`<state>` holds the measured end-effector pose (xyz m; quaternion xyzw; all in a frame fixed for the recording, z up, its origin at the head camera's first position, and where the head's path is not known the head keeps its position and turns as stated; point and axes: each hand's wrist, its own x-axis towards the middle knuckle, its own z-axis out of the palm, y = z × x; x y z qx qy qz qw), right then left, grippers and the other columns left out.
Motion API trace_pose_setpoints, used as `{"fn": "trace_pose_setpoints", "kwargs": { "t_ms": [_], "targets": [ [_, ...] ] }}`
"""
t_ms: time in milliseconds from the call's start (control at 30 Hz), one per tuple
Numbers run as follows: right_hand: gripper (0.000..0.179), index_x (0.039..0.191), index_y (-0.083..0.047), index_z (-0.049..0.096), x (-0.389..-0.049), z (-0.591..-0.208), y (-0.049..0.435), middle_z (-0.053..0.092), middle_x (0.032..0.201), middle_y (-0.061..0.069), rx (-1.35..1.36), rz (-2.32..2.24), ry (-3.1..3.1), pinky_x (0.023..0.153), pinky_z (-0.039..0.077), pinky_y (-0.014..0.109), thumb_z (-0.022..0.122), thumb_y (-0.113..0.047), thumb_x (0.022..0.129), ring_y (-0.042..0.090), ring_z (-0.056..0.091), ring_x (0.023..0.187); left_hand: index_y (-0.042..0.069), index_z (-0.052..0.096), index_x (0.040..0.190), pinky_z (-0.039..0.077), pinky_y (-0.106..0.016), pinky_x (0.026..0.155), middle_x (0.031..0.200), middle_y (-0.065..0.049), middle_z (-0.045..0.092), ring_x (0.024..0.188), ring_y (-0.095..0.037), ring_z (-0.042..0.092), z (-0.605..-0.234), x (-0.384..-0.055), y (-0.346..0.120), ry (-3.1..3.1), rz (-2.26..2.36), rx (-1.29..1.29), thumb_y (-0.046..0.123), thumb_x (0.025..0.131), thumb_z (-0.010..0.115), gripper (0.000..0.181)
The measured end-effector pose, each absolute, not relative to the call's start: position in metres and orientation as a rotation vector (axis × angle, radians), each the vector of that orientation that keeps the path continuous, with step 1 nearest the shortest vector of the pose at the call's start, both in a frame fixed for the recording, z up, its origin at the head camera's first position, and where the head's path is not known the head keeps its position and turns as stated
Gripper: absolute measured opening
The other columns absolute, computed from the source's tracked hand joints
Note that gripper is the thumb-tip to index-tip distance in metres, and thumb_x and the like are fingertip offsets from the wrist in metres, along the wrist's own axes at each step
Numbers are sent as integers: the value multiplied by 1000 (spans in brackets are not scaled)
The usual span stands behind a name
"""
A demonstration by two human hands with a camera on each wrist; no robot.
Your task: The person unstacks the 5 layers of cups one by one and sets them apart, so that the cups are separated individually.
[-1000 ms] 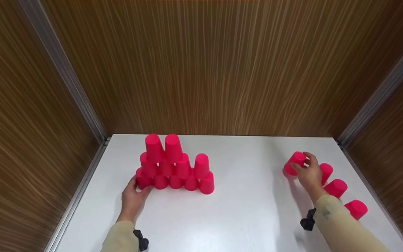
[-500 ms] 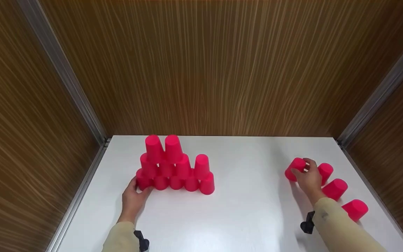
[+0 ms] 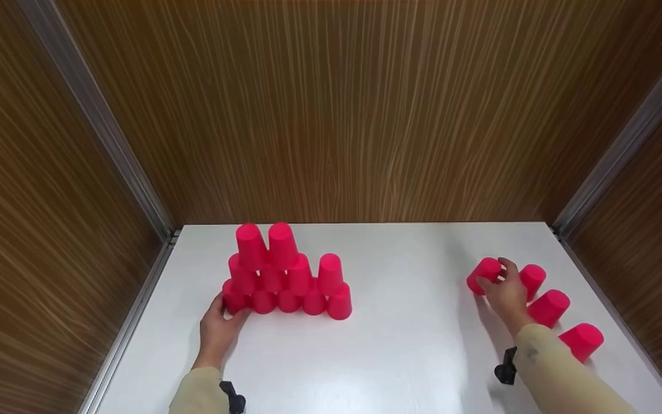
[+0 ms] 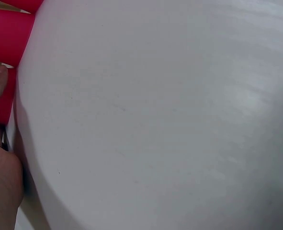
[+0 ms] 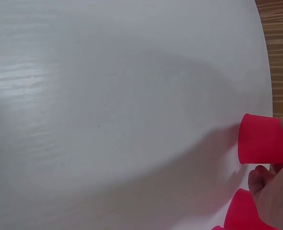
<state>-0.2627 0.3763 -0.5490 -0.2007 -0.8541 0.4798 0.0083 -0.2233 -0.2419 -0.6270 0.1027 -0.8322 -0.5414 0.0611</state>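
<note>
On the left of the white table stands a stack of upside-down pink plastic cups (image 3: 273,279), stepped in three rows. My left hand (image 3: 219,330) holds the bottom-left cup (image 3: 234,299), thumb in front and fingers around its far side. In the left wrist view, the thumb lies on that cup (image 4: 6,103) at the frame's edge. Far to the right, my right hand (image 3: 508,294) grips a single upside-down cup (image 3: 482,278) between thumb and fingers. The right wrist view catches this cup (image 5: 262,140) with fingertips at its narrow end.
Three more upside-down pink cups stand in a slanting line beside the right forearm: a far cup (image 3: 533,278), a middle cup (image 3: 550,306) and a near cup (image 3: 584,340). Wood-grain panels (image 3: 331,115) enclose the white table (image 3: 394,356) at the back and both sides.
My right hand and its cup have come down slightly and nearer since one second ago, then stayed almost still. My left hand keeps its hold, and the stack is unchanged.
</note>
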Motion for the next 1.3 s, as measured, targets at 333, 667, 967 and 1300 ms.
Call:
{"fn": "trace_pose_setpoints", "kwargs": {
  "t_ms": [333,667,967,1300],
  "targets": [
    [94,170,-10,13,-251,-534,374,27,167,30,-418,1325,-2738,112,47,60,74,-21,100,54,28,152,8,38,163,35,-53,124,163,-18,45,154,-39,37,-633,-212,-241,-2538,-1640,330,27,98,80,80],
    [85,167,-12,26,-243,-491,354,37,165,26,-147,1203,-2655,115,43,62,76,-27,100,49,37,151,6,40,162,35,-53,124,161,-20,47,152,-39,40,-635,-211,-241,-2521,-1625,292,24,97,81,79],
    [77,161,-17,36,-246,-435,291,51,157,15,104,1265,-2564,116,46,55,79,-30,98,36,50,146,10,37,164,35,-53,124,165,-16,43,154,-37,36,-630,-216,-244,-2562,-1660,317,30,98,79,80],
    [67,153,-15,50,-241,-397,199,62,146,7,438,1367,-2440,110,52,49,83,-20,95,24,59,136,8,37,164,33,-50,125,166,-16,42,156,-36,35,-621,-222,-240,-2554,-1662,285,30,99,79,80]
  ]
}}
